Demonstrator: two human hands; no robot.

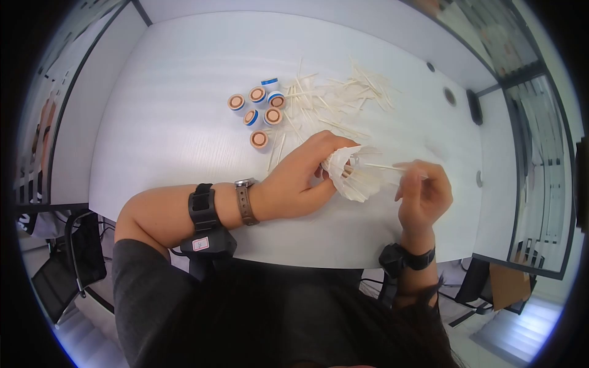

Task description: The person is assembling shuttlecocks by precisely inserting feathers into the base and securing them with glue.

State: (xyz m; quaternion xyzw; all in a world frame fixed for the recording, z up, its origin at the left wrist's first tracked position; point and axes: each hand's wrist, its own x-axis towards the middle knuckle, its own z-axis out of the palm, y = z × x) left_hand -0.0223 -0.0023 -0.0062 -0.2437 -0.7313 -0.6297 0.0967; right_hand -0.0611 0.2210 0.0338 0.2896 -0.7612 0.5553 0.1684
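Note:
My left hand (pixel 310 178) is wrapped round a white, flared bundle (pixel 354 184) that looks like thin paper or film. Its mouth faces right, and pale sticks show inside. What part of it lies in my palm is hidden by the fingers. To the right, my right hand (pixel 426 193) pinches a thin white stick (pixel 383 166), whose far end reaches the bundle's mouth. Beyond both hands, many similar thin sticks (pixel 368 86) lie loose in a scattered heap, with some translucent wrapping among them.
Several small round containers (pixel 259 140) with blue bands and tan ringed tops stand left of the heap; one lies on its side (pixel 269 84). The white table (pixel 178 80) has low partitions around it. A dark oblong object (pixel 474 107) is at the right edge.

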